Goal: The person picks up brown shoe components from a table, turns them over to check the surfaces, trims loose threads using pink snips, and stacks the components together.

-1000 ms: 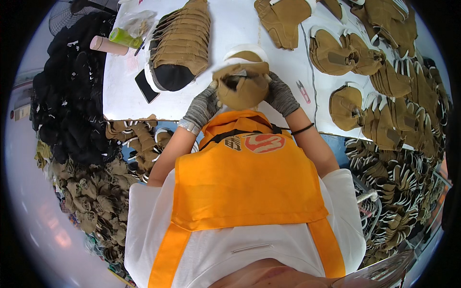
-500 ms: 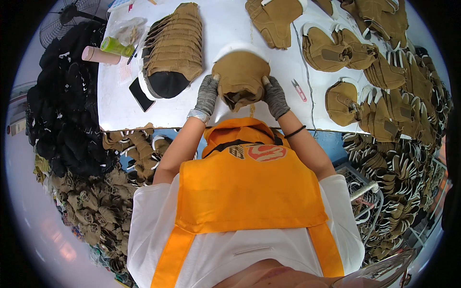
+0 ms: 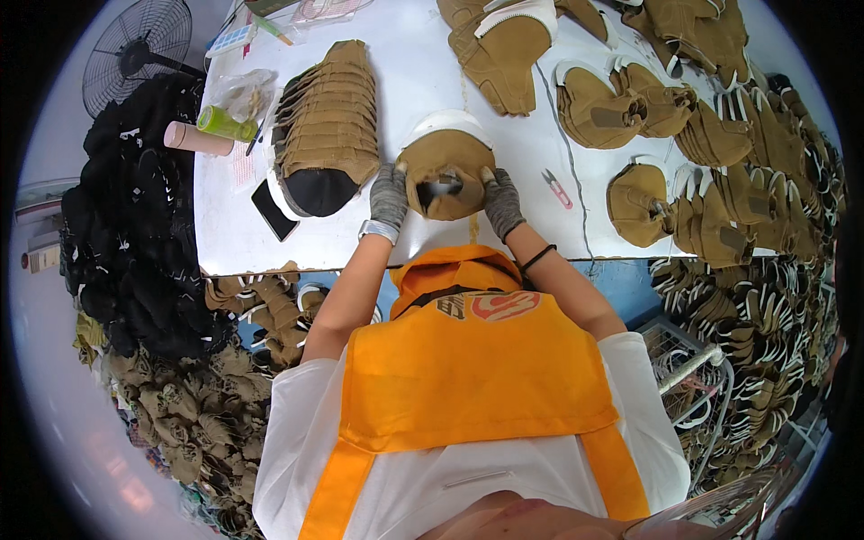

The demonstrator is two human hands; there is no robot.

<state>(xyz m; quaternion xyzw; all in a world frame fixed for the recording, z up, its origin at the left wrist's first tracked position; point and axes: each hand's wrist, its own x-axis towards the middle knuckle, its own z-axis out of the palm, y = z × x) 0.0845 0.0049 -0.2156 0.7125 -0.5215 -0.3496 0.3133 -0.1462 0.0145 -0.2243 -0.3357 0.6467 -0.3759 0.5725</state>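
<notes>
A tan fabric shoe upper [image 3: 444,162] with a white lining edge sits on the white table [image 3: 225,229] straight ahead of me. My left hand [image 3: 389,193], in a grey glove, grips its left side. My right hand [image 3: 500,200], also grey-gloved, grips its right side. The opening of the upper faces me, showing a dark inside. Left of it lies a long nested stack of tan uppers [image 3: 326,126] ending in a black one.
A black phone [image 3: 274,210] lies by the stack. A cardboard tube [image 3: 196,139] and a green bottle [image 3: 220,122] lie at the table's left. Small pink snips [image 3: 557,189] lie to the right. More tan uppers [image 3: 720,135] cover the right; piles of black and camouflage pieces [image 3: 135,234] and a fan [image 3: 133,56] are on the left.
The tan upper has been turned in both hands so its opening now faces me; the hands stay on its sides. The view has shifted slightly over the table.
</notes>
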